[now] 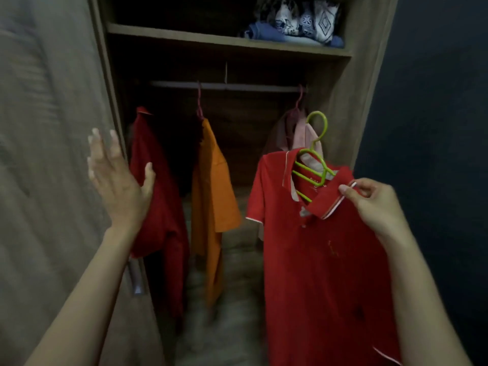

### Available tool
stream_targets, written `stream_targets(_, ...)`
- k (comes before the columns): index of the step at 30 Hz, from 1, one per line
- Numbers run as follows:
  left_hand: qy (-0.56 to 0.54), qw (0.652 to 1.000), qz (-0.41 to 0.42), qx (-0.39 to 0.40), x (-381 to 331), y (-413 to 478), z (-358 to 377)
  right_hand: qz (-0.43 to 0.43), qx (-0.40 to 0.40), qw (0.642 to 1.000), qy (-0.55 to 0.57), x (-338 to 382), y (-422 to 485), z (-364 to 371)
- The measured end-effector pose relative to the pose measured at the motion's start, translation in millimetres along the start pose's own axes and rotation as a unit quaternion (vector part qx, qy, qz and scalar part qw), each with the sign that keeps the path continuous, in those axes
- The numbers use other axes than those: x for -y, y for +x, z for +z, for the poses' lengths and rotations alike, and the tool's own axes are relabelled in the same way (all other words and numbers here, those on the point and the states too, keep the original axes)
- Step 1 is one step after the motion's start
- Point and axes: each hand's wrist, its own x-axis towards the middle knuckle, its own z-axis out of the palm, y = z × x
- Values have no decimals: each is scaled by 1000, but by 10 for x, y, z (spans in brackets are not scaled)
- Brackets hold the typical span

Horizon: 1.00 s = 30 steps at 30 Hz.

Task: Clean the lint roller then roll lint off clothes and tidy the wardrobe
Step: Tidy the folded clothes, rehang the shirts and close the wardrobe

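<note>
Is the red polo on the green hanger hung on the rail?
Off it: the green hanger has its hook free below the rail; the right hand pinches the collar.

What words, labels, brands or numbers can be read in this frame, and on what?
Neck label inside the red polo shirt: pale lettering, too blurred to read.
Chest emblem on that shirt: small stitched mark, no readable letters.
Folded cloths on the top shelf: patterns only, no words.

Left hand (118,183) splayed; right hand (369,203) pinched
</note>
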Motion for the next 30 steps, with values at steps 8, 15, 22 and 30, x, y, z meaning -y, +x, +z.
stream_targets(8,28,999,15,8,335,81,269,58,-34,992,103,211,551,1253)
stream_targets(15,83,996,27,2,572,120,637,57,-39,997,46,431,1386,2016)
stream_targets(22,144,986,75,-40,849,164,850,66,-41,996,34,419,1982,2459)
stream_targets(30,159,980,94,-78,916,156,908,70,-47,995,46,331,2147,2797)
